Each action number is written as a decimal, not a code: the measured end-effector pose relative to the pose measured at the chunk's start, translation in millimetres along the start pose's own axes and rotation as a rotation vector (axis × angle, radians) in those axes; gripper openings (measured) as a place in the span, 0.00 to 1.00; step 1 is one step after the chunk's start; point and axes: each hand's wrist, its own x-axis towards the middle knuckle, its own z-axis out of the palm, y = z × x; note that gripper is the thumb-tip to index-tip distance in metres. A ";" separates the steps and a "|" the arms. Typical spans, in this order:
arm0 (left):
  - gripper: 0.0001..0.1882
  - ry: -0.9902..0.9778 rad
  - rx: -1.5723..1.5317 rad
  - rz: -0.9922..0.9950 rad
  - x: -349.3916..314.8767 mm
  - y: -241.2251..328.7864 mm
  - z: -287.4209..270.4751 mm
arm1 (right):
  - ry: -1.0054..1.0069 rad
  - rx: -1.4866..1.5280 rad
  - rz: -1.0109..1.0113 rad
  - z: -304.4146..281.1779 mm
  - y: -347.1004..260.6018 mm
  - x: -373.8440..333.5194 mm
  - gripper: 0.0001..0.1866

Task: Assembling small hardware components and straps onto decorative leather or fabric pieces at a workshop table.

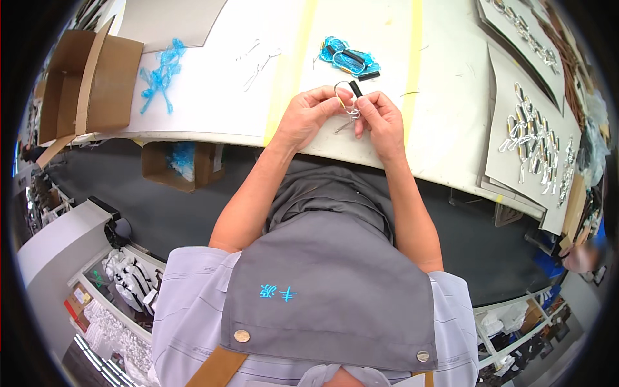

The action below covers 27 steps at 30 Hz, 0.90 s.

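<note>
Over the table's near edge, both hands work on a looped cord with a black tube (356, 89) and silvery links at its lower end. My left hand (304, 119) pinches the loop's left side between thumb and fingers. From the other side, my right hand (382, 124) grips it just below the black tube, thumb on top. A thin metal piece (343, 128) sticks out below the fingers; its kind cannot be made out. Just beyond the hands lies a blue plastic bag (340, 59) with several similar black-tubed loops on it.
Crumpled blue plastic (162, 74) lies left, beside an opened cardboard box (111, 84). Thin wire loops (261, 63) rest farther back. Grey boards (500, 145) at right carry several finished-looking loops (532, 138). Under the table edge sits another box (161, 164) holding blue plastic.
</note>
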 end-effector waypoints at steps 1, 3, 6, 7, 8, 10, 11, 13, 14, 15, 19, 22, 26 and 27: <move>0.09 0.001 -0.005 0.009 -0.6 -2.6 -3.4 | -0.005 -0.012 0.000 1.2 0.0 0.1 0.08; 0.10 0.007 -0.017 0.032 -0.3 -2.5 -3.2 | 0.011 -0.010 -0.007 3.9 0.2 0.7 0.08; 0.09 0.077 -0.197 -0.007 0.6 6.0 9.5 | 0.050 0.013 -0.006 2.4 -0.5 0.4 0.08; 0.09 0.078 -0.201 -0.001 0.8 5.6 7.9 | 0.047 0.016 -0.004 2.3 -1.1 0.1 0.08; 0.09 0.034 -0.136 0.006 0.7 4.1 4.4 | 0.044 0.019 -0.002 2.2 -1.6 0.1 0.08; 0.10 -0.006 -0.071 0.017 0.2 -0.3 -1.2 | 0.036 0.008 0.003 3.1 -2.1 0.9 0.08; 0.10 0.019 -0.030 0.020 -0.2 -3.0 -3.4 | 0.032 0.000 0.007 3.4 -2.4 1.2 0.08; 0.10 0.040 0.010 0.019 0.2 -1.1 0.0 | 0.037 -0.002 0.005 2.7 -2.4 1.0 0.08; 0.09 0.067 -0.045 0.013 0.5 -1.0 2.9 | 0.041 -0.002 0.003 2.4 -2.5 1.0 0.08; 0.09 0.095 -0.100 0.006 0.6 1.0 6.3 | 0.042 -0.003 0.004 2.6 -2.3 0.8 0.08; 0.08 0.017 -0.015 -0.014 0.5 3.0 5.1 | 0.035 0.020 -0.004 2.6 -2.0 0.5 0.08; 0.10 0.031 0.043 0.028 0.4 -4.0 0.7 | 0.021 0.015 -0.002 3.9 -2.4 0.6 0.08; 0.10 0.067 0.023 -0.024 0.7 -0.6 6.2 | 0.018 0.028 -0.006 -0.4 0.2 0.7 0.08; 0.09 0.072 0.009 -0.046 0.3 2.4 8.8 | 0.018 0.029 -0.006 -0.3 0.1 0.9 0.08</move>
